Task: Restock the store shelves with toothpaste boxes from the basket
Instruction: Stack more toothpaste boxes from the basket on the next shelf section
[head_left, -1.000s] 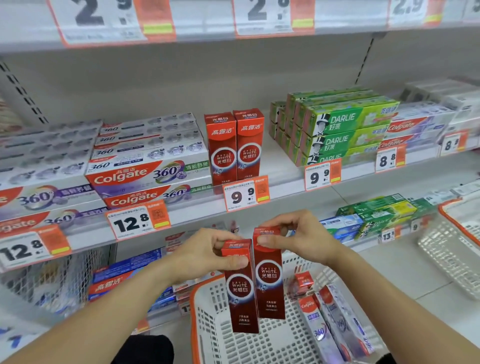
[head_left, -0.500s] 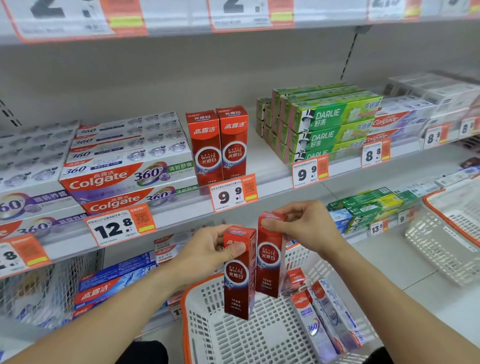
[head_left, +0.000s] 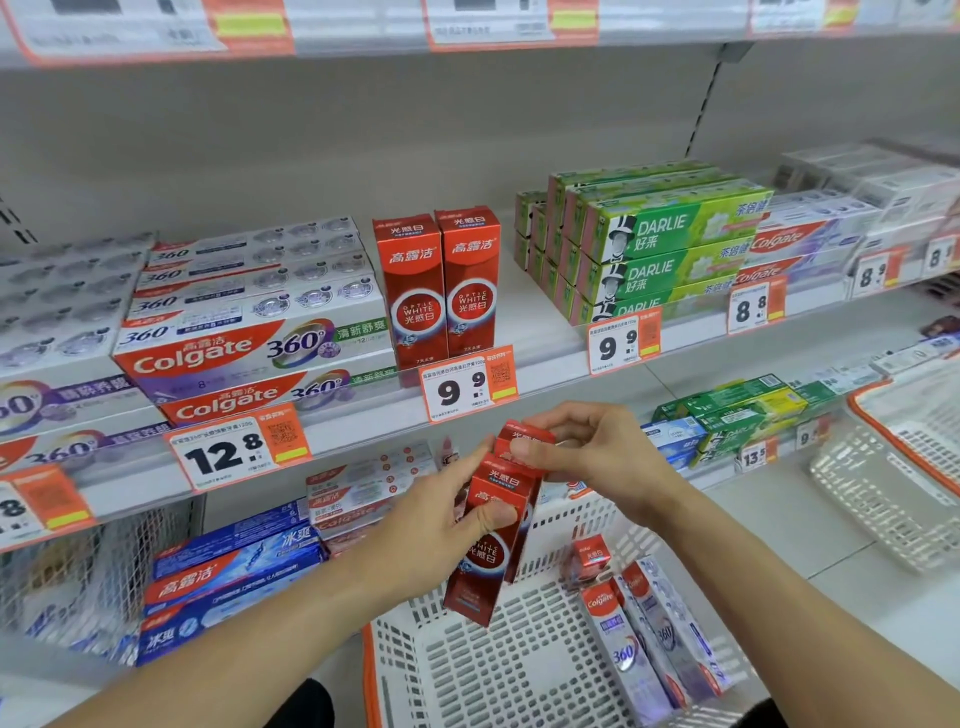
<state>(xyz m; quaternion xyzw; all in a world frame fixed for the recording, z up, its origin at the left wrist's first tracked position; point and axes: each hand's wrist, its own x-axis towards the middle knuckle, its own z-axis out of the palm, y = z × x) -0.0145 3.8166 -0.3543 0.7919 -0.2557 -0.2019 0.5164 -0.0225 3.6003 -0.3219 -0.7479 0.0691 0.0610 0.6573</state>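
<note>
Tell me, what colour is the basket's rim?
Orange rim on a white basket, in the head view.

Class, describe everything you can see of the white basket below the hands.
The basket is white perforated plastic with an orange rim, open-topped, below the shelf edge. Along its right side lie white Colgate boxes and one small red box; the rest of its floor is bare. Both hands, left hand and right hand, hold red boxes above it without touching it.
</note>
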